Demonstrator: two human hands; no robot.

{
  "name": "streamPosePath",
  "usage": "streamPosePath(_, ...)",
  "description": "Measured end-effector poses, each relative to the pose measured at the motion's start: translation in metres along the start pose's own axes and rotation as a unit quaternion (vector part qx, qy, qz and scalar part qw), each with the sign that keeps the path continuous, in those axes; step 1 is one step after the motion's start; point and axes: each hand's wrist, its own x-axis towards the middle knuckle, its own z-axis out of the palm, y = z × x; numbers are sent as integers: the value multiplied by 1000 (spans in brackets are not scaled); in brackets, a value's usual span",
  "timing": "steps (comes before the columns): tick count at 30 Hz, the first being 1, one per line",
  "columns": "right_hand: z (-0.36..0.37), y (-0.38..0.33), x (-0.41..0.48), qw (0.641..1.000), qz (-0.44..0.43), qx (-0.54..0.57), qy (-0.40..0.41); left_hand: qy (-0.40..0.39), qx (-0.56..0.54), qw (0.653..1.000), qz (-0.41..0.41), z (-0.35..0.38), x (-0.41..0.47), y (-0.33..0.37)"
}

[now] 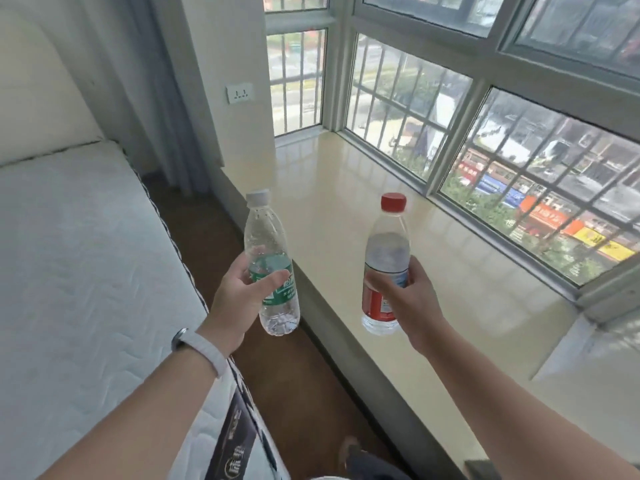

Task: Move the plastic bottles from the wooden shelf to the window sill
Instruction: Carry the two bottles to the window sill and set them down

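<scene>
My left hand (239, 299) grips a clear plastic bottle with a green label and white cap (268, 244), held upright just left of the sill's front edge, over the floor gap. My right hand (408, 299) grips a second clear bottle with a red label and red cap (386, 251), upright and held above the cream window sill (346, 188). Both bottles are in the air, apart from each other and from the sill surface. The wooden shelf is out of view.
A white mattress (76, 258) lies at the left, with a narrow strip of brown floor (214, 230) between it and the sill. Barred windows (519, 161) run along the sill's far side. A wall socket (239, 93) sits by the curtain (166, 98).
</scene>
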Motion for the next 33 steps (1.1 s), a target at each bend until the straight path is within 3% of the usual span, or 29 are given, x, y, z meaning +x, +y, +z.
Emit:
streamPosePath(14,89,-4,174,991,-5,-16,-134,120,3,993,-14,-41,138,6)
streamPosePath(24,86,-13,333,991,9,-10,-130,116,17,992,-37,1,278,22)
streamPosePath(33,94,-28,400,991,17,12,-135,122,30,992,-25,6,349,47)
